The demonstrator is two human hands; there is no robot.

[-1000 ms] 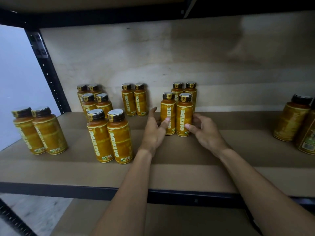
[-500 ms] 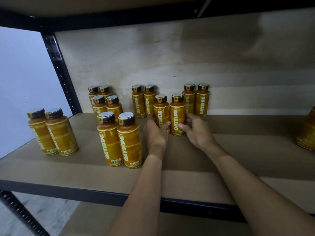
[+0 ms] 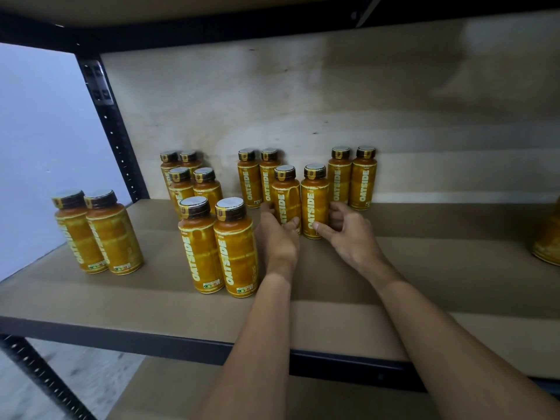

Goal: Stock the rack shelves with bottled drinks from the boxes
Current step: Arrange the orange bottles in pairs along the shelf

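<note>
Nearest: bare brown shelf board [image 3: 151, 301] of the rack, carrying a front pair of Oatside bottles [image 3: 219, 250], upright and touching side by side. A second pair [image 3: 97, 231] well apart to the left.

Just beyond the front pair: left hand [image 3: 277, 242] closed low round the left middle bottle [image 3: 286, 197], thumb across the label, fingers curled behind. Beside it, right hand [image 3: 348, 234] gripping the base of the right middle bottle [image 3: 315, 201], thumb in front, fingers tucked round its right side. Both bottles upright on the shelf, touching each other, just in front of the back row.

Judged full, so fairly heavy for the size. Stiff plastic body, glossy sleeve label probably slick. Tall and narrow, hence easy to topple if pushed near the cap. Best taken low or mid-body, as here.

Farthest, against the back panel: a cluster of four [image 3: 188, 177], then a centre pair [image 3: 257, 177], then a right pair [image 3: 353, 177], all upright.
</note>
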